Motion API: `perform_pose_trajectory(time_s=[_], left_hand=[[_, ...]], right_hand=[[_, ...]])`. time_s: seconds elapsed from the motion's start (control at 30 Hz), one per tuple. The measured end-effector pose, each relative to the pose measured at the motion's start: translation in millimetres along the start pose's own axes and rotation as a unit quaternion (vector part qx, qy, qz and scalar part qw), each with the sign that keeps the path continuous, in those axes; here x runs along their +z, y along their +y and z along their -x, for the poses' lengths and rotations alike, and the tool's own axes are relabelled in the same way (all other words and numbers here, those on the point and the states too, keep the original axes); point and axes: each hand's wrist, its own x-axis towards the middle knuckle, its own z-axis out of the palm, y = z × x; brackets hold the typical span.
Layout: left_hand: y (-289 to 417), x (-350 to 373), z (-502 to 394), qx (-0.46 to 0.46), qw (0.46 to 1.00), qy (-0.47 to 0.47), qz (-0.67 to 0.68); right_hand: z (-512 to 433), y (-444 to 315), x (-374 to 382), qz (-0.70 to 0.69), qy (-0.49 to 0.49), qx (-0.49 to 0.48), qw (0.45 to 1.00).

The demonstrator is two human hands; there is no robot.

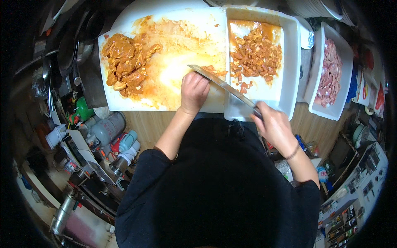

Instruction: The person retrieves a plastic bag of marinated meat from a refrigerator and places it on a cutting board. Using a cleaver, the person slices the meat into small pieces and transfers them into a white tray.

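Observation:
My right hand point(274, 127) grips the handle of a knife point(231, 90), over the near edge of a white plastic bin point(294, 62). Its blade slants up and left across the white cutting board point(201, 23), its tip just past my left hand point(194, 90). My left hand is curled on the board against the blade; whether it pinches anything is hidden. Small strips of marinated meat point(214, 70) lie just beyond the blade. A heap of larger marinated meat pieces point(124, 62) sits at the board's left end. Cut marinated meat point(257, 55) lies in the bin.
Farther right stands a second white bin point(344, 74) with raw pink meat point(330, 71). A blue-patterned white dish point(306, 34) is between the bins. Pans and a ladle point(77, 80) lie left of the board. A gas cylinder point(108, 128) stands below its left end.

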Motion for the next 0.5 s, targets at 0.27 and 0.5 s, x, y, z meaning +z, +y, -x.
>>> perform_pose_trajectory(time_s=[0.27,0.5], left_hand=[[3,-1,1,-0.028,0.999,0.026,0.034],[-2,-5,8,-0.037,0.998,0.036,0.040]], right_hand=[[-54,-6,45,-0.065,0.054,-0.027,0.996],[16,3,19,-0.086,0.075,0.027,0.993]])
